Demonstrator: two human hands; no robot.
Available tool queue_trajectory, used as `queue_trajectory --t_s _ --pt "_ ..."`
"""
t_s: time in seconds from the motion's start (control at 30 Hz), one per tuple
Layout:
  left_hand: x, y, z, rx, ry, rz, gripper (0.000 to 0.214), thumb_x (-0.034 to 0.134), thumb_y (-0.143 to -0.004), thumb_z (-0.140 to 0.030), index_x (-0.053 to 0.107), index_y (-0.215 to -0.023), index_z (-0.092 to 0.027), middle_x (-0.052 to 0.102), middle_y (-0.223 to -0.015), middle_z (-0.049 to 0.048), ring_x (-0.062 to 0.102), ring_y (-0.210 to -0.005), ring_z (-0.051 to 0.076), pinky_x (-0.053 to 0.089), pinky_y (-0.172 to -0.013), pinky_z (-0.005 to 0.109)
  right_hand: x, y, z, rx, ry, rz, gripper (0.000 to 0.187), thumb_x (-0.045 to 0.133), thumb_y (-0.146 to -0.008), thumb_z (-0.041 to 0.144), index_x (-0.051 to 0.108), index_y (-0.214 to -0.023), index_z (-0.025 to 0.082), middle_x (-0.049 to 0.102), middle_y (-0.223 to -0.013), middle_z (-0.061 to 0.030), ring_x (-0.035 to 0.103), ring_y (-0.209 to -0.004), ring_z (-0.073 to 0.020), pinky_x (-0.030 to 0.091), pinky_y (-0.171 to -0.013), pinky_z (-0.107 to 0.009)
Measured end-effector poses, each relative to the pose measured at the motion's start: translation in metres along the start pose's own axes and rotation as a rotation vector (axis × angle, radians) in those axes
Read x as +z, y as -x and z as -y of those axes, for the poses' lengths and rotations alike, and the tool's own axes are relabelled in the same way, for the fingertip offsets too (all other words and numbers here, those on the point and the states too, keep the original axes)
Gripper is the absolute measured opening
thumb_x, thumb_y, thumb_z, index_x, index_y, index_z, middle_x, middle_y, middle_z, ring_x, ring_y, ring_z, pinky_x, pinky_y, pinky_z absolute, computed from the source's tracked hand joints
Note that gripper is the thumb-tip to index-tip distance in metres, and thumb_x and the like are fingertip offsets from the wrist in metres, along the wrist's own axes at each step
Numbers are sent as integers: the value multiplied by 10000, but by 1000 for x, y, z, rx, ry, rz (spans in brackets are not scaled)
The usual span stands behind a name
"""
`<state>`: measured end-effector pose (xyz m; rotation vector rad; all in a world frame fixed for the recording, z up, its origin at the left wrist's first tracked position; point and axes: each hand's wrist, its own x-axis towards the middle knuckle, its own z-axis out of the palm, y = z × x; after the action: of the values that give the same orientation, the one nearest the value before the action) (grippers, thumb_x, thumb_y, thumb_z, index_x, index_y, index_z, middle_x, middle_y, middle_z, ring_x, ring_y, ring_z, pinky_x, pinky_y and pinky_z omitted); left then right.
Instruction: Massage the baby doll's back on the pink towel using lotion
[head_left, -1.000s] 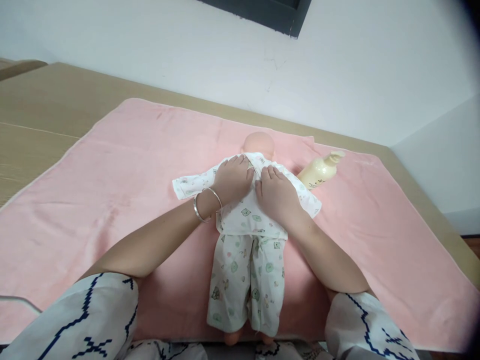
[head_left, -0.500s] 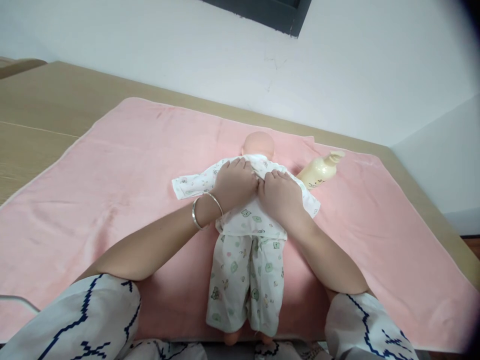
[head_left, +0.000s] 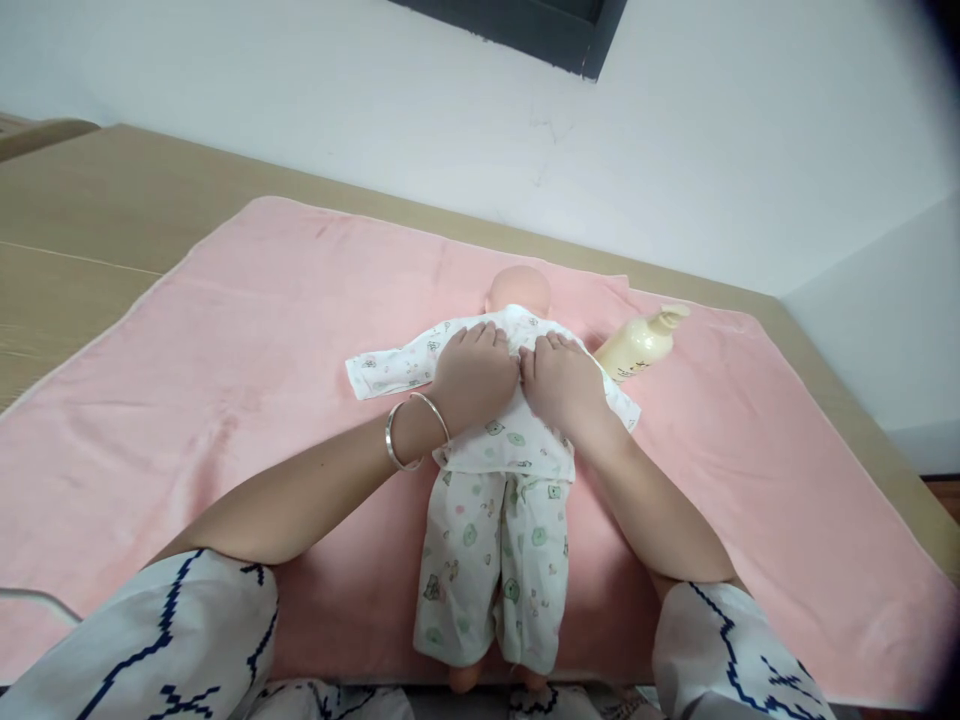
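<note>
Dragging unevenly could twist the doll (head_left: 519, 290) or ruck its shirt (head_left: 517, 445) beneath left hand (head_left: 477, 378) and right hand (head_left: 564, 388), fingers (head_left: 487, 334) bent, any pinch hidden.

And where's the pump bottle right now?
In the head view, the pump bottle is on the pink cloth, right of the doll, just beyond the right hand.

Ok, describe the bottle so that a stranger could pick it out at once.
On the wooden table, find the pink cloth and the doll lying on it. The bottle is just beyond the doll's sleeve on the picture's right. Unlike that white, patterned sleeve, it is glossy pale yellow with a pump top.
</note>
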<state>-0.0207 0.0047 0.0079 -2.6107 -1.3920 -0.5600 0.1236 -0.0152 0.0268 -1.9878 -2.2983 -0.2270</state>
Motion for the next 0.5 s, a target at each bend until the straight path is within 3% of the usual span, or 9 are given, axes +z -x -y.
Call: queue_trajectory --t_s 0.1,0.17,0.37,0.5 --pt "8 -12 17 -70 58 7 315 389 -1008 -278 664 -1014 -124 703 -1055 167 657 -1028 299 519 -906 427 -10 12 8 -70 28 -1 364 339 -1010 216 683 -992 99 734 -990 -180 660 -1010 -305 440 -950 -382" --pt "11 -16 20 -115 86 18 320 388 -1011 -284 657 -1028 -111 701 -1049 164 659 -1013 296 520 -916 423 -11 11 6 -76 -2 3 343 343 -993 185 680 -966 124 735 -965 -157 668 -974 -285 450 -931 -362" --pt "5 1 -8 -104 24 -8 394 387 -1020 -245 617 -1210 12 632 -1283 297 593 -1229 378 464 -1045 505 10 -20 -18 -37 -172 11 439 283 -1056 316 597 -1260 86 629 -1387 -198 552 -1311 -302 419 -1055 -387" --pt "4 7 -16 -25 33 -32 350 390 -985 -134 622 -1222 -24 646 -1296 249 590 -1259 332 449 -1092 461 12 -17 -13 15 -109 10 462 270 -1059 316 602 -1235 48 643 -1344 -237 567 -1290 -329 409 -1067 -423"
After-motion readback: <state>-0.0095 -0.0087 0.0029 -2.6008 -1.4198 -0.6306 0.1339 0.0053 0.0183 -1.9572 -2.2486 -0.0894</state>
